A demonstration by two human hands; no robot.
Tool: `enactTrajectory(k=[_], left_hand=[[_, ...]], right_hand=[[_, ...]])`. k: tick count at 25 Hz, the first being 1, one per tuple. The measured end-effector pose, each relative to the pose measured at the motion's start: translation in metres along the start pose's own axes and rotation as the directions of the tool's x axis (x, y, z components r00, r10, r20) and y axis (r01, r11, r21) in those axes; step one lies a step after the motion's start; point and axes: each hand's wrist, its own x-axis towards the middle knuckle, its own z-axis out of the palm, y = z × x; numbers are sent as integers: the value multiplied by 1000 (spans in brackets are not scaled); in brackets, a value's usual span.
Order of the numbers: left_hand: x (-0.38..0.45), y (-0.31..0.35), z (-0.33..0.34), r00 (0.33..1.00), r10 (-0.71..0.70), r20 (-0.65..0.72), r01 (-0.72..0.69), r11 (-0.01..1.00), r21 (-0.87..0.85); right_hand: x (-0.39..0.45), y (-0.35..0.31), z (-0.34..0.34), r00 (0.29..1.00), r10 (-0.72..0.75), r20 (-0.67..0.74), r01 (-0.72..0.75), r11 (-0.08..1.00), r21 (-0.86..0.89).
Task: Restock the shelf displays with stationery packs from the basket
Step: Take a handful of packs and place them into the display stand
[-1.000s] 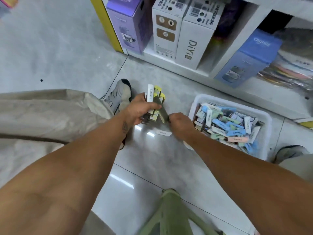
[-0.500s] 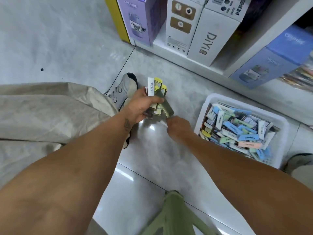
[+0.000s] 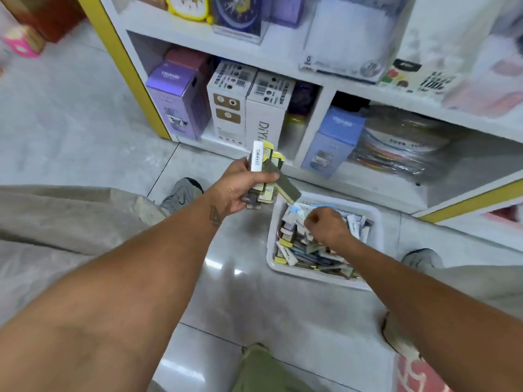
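Since a second ago our right hand (image 3: 325,226) has moved into the basket (image 3: 376,216), fingers curled, contents unclear; our left hand (image 3: 240,188) grips a fanned bundle of packs (image 3: 266,176), which could slip.

So the left hand (image 3: 236,185) has lifted its bunch of packs (image 3: 264,172) up off floor level, now it's in front of the shelf's (image 3: 311,154) bottom edge. Right hand (image 3: 325,226) let go of the green pack it was fiddling with and moved right, into the basket (image 3: 376,219), fingers curled down among the packs there.
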Motion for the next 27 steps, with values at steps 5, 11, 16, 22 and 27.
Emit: enactTrajectory(k=[5, 11, 16, 22, 27], left_hand=[[-12, 39, 60, 993, 65, 98, -70, 996, 56], [-40, 100, 121, 968, 134, 211, -153, 985, 76], [-55, 150, 151, 950, 149, 273, -182, 979, 97], [-49, 208, 179, 973, 116, 199, -144, 981, 132], [-28, 238, 197, 992, 110, 58, -114, 992, 62]], right_hand=[[-32, -6, -94, 967, -92, -240, 185, 896, 404], [-81, -43, -201, 840, -470, -272, 534, 807, 252], [-105, -60, -250, 852, -451, -267, 512, 823, 245], [-108, -65, -314, 878, -272, -394, 450, 748, 488], [-74, -61, -357, 802, -194, -566, 501, 735, 458]])
